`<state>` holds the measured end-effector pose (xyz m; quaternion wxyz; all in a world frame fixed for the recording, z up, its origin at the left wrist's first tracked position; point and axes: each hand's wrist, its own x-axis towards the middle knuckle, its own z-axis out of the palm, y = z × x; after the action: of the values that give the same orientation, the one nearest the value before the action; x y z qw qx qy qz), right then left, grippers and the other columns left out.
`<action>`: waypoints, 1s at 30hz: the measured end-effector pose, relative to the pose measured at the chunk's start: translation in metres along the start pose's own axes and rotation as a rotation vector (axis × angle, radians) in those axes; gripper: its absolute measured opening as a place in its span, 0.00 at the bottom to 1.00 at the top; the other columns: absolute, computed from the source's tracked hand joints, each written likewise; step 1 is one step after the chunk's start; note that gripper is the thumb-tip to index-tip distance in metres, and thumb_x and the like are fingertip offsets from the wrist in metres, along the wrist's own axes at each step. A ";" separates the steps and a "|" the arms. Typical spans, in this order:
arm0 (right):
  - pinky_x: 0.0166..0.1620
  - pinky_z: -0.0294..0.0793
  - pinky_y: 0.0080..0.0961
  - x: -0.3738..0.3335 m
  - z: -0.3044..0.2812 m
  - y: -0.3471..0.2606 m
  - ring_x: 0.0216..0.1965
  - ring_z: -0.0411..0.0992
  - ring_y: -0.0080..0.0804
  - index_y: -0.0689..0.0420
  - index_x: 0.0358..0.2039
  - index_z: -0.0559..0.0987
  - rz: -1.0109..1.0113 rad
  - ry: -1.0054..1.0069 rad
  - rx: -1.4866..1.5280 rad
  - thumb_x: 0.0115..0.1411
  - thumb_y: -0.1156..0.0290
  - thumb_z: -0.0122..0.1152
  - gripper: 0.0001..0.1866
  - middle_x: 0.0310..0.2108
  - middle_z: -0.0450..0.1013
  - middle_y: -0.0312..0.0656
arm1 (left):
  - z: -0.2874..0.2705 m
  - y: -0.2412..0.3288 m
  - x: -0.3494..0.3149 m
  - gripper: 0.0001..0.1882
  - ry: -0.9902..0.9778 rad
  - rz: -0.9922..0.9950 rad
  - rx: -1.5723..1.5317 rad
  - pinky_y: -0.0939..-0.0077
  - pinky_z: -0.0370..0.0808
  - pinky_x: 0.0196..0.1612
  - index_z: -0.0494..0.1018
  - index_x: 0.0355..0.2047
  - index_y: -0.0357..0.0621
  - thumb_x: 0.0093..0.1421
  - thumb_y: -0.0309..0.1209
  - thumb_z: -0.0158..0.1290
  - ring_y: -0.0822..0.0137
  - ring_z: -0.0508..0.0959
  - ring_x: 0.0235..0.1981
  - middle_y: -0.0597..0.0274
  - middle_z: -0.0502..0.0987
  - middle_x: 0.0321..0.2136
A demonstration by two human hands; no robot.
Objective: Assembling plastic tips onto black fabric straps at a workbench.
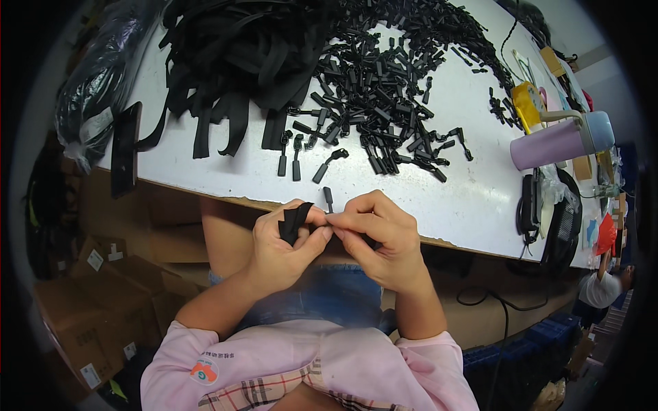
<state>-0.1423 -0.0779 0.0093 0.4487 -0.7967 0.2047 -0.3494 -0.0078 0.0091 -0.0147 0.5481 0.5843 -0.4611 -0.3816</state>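
Both my hands meet just past the near edge of the white table. My left hand (274, 253) pinches a black zipper tape (295, 222), which lies folded over its fingers. My right hand (387, 240) is closed with thumb and forefinger against the left fingertips. From between the fingertips a black zipper slider's pull tab (327, 196) sticks up; the slider body is hidden by the fingers. Several loose zipper sliders (297, 157) lie on the table beyond my hands, in front of a big pile of sliders (384, 96). A heap of black zipper tapes (253, 55) fills the far left.
A dark flat phone-like slab (125, 151) overhangs the table's left edge, beside a clear plastic bag (99, 89). At right stand a lilac tumbler (548, 145) and a black mesh pouch (565, 219). Cardboard boxes (103, 308) sit below left; another person (600, 291) is far right.
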 end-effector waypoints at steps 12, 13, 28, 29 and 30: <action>0.18 0.58 0.08 -0.014 0.027 0.002 0.17 0.61 0.13 0.65 0.26 0.71 0.427 0.194 0.744 0.49 0.82 0.53 0.02 0.22 0.65 0.35 | 0.002 0.007 0.001 0.09 0.057 0.014 -0.433 0.89 0.67 0.29 0.67 0.34 0.32 0.51 0.21 0.48 0.79 0.69 0.25 0.63 0.69 0.29; 0.17 0.57 0.08 -0.014 0.024 0.004 0.17 0.60 0.12 0.65 0.26 0.70 0.451 0.129 0.863 0.50 0.81 0.53 0.02 0.21 0.65 0.34 | 0.001 0.009 0.001 0.08 0.008 -0.063 -0.546 0.89 0.67 0.29 0.67 0.33 0.33 0.51 0.22 0.48 0.79 0.70 0.26 0.63 0.69 0.29; 0.20 0.57 0.08 -0.021 0.031 0.008 0.17 0.59 0.12 0.64 0.27 0.69 0.213 0.192 0.429 0.53 0.78 0.50 0.03 0.21 0.63 0.33 | 0.004 0.006 0.001 0.09 0.027 0.097 -0.322 0.88 0.66 0.28 0.68 0.34 0.33 0.52 0.23 0.47 0.80 0.68 0.26 0.62 0.67 0.32; 0.20 0.57 0.08 -0.021 0.029 0.010 0.18 0.59 0.12 0.64 0.27 0.69 0.197 0.127 0.399 0.53 0.77 0.49 0.03 0.22 0.63 0.33 | 0.004 0.006 0.001 0.09 0.027 0.096 -0.322 0.88 0.66 0.28 0.68 0.34 0.33 0.52 0.23 0.47 0.80 0.68 0.26 0.62 0.67 0.32; 0.20 0.57 0.08 -0.022 0.028 0.009 0.18 0.59 0.12 0.64 0.27 0.69 0.198 0.127 0.400 0.53 0.77 0.49 0.03 0.22 0.63 0.33 | 0.002 0.006 0.001 0.09 0.001 0.094 -0.294 0.88 0.66 0.28 0.68 0.34 0.33 0.52 0.22 0.47 0.79 0.68 0.26 0.61 0.67 0.32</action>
<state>-0.1362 -0.0529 -0.0166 0.6159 -0.6444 0.2364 -0.3868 -0.0104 0.0072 -0.0090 0.6452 0.4759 -0.4268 -0.4184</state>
